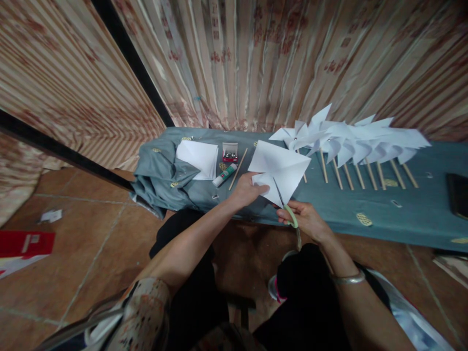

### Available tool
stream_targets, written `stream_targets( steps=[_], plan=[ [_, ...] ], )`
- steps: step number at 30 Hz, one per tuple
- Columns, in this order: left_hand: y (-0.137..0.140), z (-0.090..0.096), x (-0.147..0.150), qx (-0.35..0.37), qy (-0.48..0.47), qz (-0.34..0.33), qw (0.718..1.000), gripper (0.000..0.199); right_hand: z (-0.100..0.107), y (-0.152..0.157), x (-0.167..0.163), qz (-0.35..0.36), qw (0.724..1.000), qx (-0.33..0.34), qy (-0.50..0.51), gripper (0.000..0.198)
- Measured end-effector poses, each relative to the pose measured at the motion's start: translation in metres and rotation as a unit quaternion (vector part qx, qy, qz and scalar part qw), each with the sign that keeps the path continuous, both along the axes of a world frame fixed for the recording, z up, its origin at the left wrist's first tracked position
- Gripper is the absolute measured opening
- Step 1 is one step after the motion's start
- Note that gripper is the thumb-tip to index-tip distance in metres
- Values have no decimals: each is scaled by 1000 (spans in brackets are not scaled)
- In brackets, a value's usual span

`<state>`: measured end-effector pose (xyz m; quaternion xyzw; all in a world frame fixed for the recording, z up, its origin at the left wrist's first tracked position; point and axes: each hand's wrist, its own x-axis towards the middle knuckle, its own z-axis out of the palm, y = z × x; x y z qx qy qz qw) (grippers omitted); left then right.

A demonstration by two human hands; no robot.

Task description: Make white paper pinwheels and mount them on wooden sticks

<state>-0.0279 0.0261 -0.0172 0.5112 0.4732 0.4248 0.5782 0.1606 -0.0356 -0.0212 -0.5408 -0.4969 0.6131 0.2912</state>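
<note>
A square white paper sheet [280,163] with fold lines is pinched by my left hand [247,190] at its left side, thumb on top. In my right hand [303,219] is a pair of scissors [290,214] with light green handles. One dark blade lies over the paper near its lower corner, pointing toward the centre; the other blade is hidden. Left of the sheet lie a thin wooden stick [238,169], a green and white glue tube [224,175] and a small open box [230,152] of shiny metal pieces.
White paper pinwheels [347,139] on wooden sticks overlap in a row on the right. A stack of white paper [197,158] lies at left on the grey-green cloth [329,209]. A dark flat object [458,195] sits at the right end. Pleated curtains [234,63] hang behind.
</note>
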Motion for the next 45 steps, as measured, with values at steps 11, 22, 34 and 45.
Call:
stream_targets(
  steps=[11, 22, 34, 45],
  plan=[
    [1, -2, 0, 30, 40, 17, 999, 16, -2, 0, -3, -20, 1000, 2, 9, 52],
    [-2, 5, 2, -14, 6, 11, 1000, 9, -9, 0, -4, -49, 997, -19, 49, 50],
    [-1, 5, 2, -10, 4, 14, 1000, 16, -1, 0, -6, -43, 997, -41, 55, 53],
    [17, 7, -16, 27, -25, 94, 995, 27, 8, -4, 21, 61, 998, -25, 10, 60]
  ],
)
